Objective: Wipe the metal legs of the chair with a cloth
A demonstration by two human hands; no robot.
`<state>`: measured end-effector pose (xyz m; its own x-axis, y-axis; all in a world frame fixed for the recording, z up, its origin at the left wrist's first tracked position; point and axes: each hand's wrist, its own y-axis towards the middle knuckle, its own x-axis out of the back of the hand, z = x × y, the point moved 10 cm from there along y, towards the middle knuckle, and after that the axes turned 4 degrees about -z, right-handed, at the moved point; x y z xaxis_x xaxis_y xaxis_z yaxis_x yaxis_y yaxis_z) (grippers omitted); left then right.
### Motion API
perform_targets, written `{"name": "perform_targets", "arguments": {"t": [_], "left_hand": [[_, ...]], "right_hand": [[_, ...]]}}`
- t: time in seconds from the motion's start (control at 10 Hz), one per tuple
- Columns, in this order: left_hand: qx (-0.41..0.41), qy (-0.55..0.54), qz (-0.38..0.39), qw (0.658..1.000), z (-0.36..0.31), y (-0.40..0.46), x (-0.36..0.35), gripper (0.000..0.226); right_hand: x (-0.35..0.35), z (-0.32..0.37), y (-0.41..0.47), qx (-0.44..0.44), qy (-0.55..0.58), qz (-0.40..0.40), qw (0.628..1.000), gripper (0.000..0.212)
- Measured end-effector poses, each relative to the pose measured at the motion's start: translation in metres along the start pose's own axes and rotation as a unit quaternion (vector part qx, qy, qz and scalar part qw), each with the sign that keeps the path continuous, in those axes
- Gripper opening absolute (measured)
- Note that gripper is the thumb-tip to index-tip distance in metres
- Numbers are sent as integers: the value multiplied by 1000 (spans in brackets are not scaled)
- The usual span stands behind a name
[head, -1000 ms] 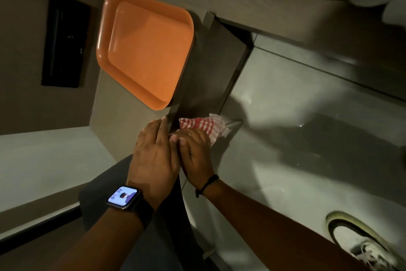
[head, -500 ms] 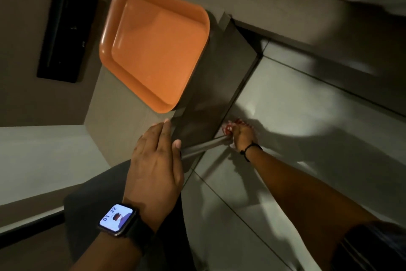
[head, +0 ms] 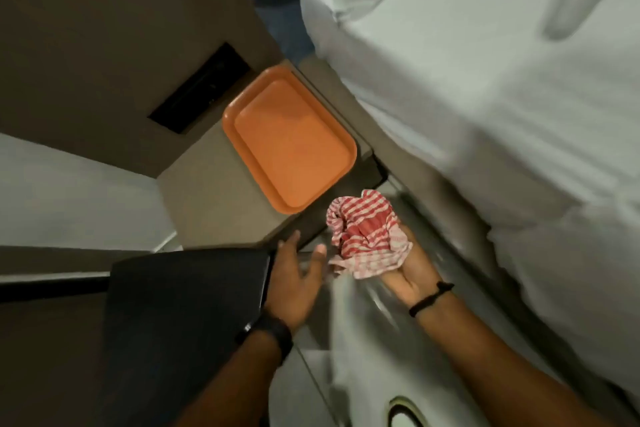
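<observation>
A red and white checked cloth (head: 367,236) lies bunched in the palm of my right hand (head: 408,270), which is turned palm up above the floor. My left hand (head: 294,283) rests with spread fingers on the right edge of the dark chair seat (head: 187,315). A short piece of the chair's metal leg (head: 306,258) shows faintly between my two hands; the rest of the legs is hidden under the seat. The picture is blurred by motion.
An orange tray (head: 291,139) lies on a brown bedside cabinet (head: 207,205) beyond the chair. A bed with white sheets (head: 485,80) fills the right side. A shoe (head: 407,412) shows on the pale tiled floor (head: 363,374) at the bottom.
My right hand came back from low on the chair leg near the floor and now holds the cloth up, palm open. The view swung upward and to the right, showing the bed.
</observation>
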<state>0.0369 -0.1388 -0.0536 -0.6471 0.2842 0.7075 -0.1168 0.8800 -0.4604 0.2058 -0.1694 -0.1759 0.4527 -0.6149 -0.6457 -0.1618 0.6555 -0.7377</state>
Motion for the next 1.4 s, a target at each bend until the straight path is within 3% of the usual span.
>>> {"name": "perform_targets", "arguments": {"t": [0.1,0.2,0.3,0.4,0.5,0.6,0.7,0.8,0.9,1.0,1.1,1.2,1.4], "left_hand": [[152,-366,98,913,-40,-28,-10,64],[126,-482,149,854,-110,-39,22,48],[96,-504,141,846,-157,-41,62,49],[86,-542,106,829,-181,-34,106,52],[94,-570,60,814,-191,-15,141,46],[114,-565,14,817,-181,24,165,33],[122,-523,-47,842,-151,74,175,24],[139,-476,-87,864,-110,131,164,23],[162,-443,-108,875,-61,190,131,33],[181,-423,-92,883,-34,225,97,41],[195,-377,-94,900,-14,255,66,45],[201,-328,-110,916,-8,261,55,45],[90,-141,-217,962,-31,246,99,52]], "right_hand": [[-48,47,-56,-3,-34,8,999,65],[-117,89,-99,16,-98,58,993,43],[-163,138,-122,65,-186,23,980,43],[-227,179,-144,116,-296,28,948,28],[-273,196,-139,121,-351,23,928,26],[-305,203,-109,141,-413,13,900,29],[-327,189,-59,150,-504,25,850,35],[-328,168,10,167,-557,21,813,29],[-314,148,93,197,-592,10,782,38],[-293,139,147,228,-625,-20,746,40],[-266,139,182,248,-682,-79,683,37],[-251,142,190,248,-768,-94,583,43],[-271,135,185,230,-857,-68,456,54]]}}
